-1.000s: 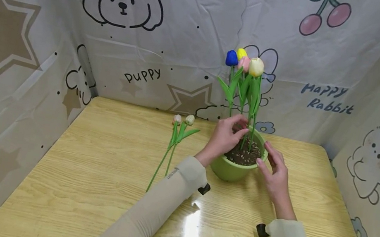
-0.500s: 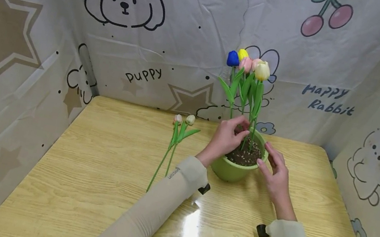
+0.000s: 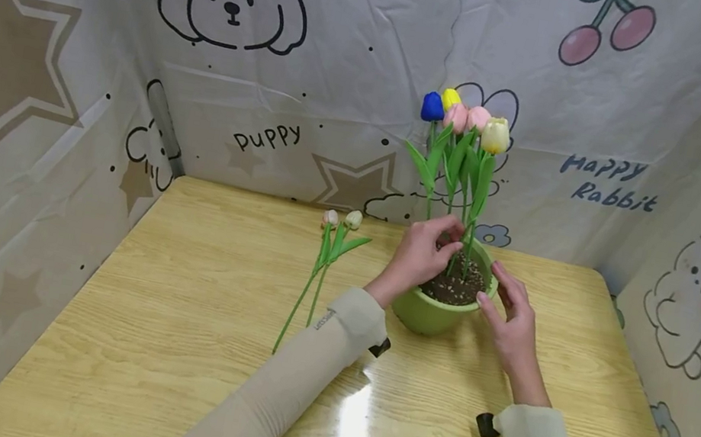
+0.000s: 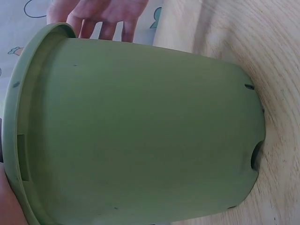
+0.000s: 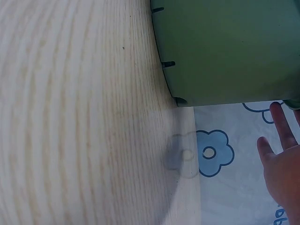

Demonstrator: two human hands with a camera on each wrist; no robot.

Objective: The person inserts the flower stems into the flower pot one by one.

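Note:
In the head view a green flowerpot (image 3: 432, 316) filled with dark soil (image 3: 453, 286) holds several upright artificial tulips: a blue tulip (image 3: 433, 107), a yellow tulip (image 3: 450, 99), two pink ones and a cream tulip (image 3: 495, 135). My left hand (image 3: 423, 254) reaches over the pot's left rim, thumb and fingers pinching a green stem low down; its fingertips partly hide that stem. On the right side, my right hand (image 3: 509, 322) rests its fingers and thumb against the rim without curling round it. The left wrist view is mostly filled by the pot's wall (image 4: 140, 131).
Two more tulips, a pale pink one (image 3: 330, 220) and a white one (image 3: 353, 220), lie on the wooden table (image 3: 207, 287) left of the pot, their stems partly behind my left forearm. A printed curtain (image 3: 381, 38) encloses the table at the back and sides.
The cream tulip's head has shifted right, uncovering a second pink bloom behind it. Both hands keep their places at the pot; the view has shifted slightly.

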